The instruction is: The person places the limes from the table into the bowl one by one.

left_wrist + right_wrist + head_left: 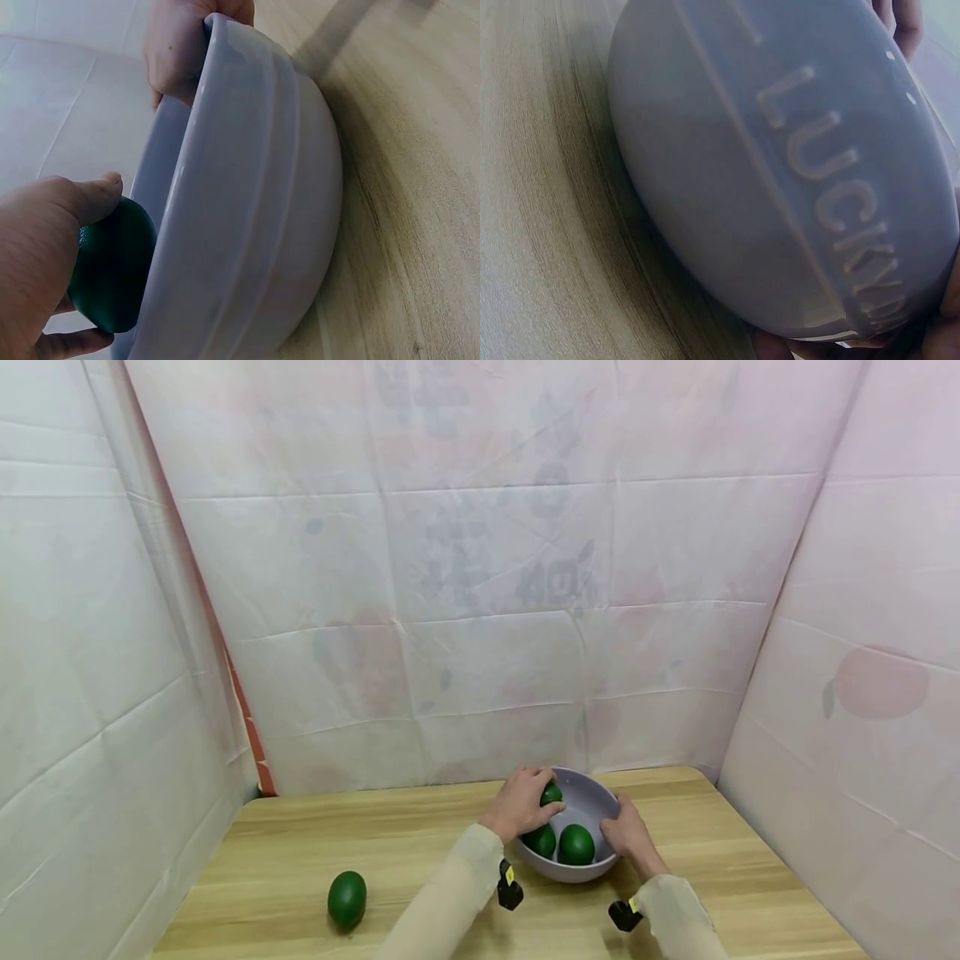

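Note:
A grey-purple bowl (570, 871) rests on the table, and raised letters reading "LUCKY" show on its side in the right wrist view. My left hand (522, 802) grips a dark green avocado (112, 270) with pebbly skin at the bowl's left rim, thumb on one side and fingers on the other. Two more avocados lie inside the bowl: one (577, 845) near the front, another (540, 841) partly hidden under my left wrist. My right hand (628, 831) holds the bowl's right rim, thumb inside and fingers around the outside.
Another avocado (347, 900) lies alone on the wooden table (285, 852), well left of the bowl. Pale printed sheets (480, 668) hang behind the table and along both sides. The bowl stands near the table's back edge.

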`<state>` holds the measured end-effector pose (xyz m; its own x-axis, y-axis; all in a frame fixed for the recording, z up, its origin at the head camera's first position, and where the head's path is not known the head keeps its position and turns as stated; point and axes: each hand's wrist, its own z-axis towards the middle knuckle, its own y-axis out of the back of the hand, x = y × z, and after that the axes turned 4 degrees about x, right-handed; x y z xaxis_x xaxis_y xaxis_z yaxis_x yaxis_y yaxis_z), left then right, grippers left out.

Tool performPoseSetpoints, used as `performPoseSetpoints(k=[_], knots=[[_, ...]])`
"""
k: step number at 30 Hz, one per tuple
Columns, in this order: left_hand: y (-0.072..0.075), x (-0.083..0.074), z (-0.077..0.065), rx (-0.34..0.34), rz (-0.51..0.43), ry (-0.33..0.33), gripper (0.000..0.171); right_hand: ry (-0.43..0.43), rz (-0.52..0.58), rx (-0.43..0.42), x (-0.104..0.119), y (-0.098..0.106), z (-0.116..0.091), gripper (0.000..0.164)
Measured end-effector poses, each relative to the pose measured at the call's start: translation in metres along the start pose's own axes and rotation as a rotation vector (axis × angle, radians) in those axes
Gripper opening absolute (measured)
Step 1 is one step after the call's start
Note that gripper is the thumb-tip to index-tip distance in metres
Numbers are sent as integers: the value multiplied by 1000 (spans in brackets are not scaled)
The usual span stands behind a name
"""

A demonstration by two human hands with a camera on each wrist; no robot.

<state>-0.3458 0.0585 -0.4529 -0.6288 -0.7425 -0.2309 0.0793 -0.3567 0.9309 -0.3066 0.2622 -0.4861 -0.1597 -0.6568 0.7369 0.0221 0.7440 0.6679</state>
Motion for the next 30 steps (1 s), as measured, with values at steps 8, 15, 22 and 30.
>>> performPoseSetpoints(k=[8,15,22,30], knots=[[-5,3,0,-2,22,15,42,-3,-1,-2,-1,-1,0,62],[-7,3,1,13,35,39,42,-3,2,-6,-1,-1,2,61],[-9,4,3,18,69,44,44,-3,-2,5,1,1,2,60],[-8,3,4,25,101,50,44,6,-5,-2,0,1,4,60]])
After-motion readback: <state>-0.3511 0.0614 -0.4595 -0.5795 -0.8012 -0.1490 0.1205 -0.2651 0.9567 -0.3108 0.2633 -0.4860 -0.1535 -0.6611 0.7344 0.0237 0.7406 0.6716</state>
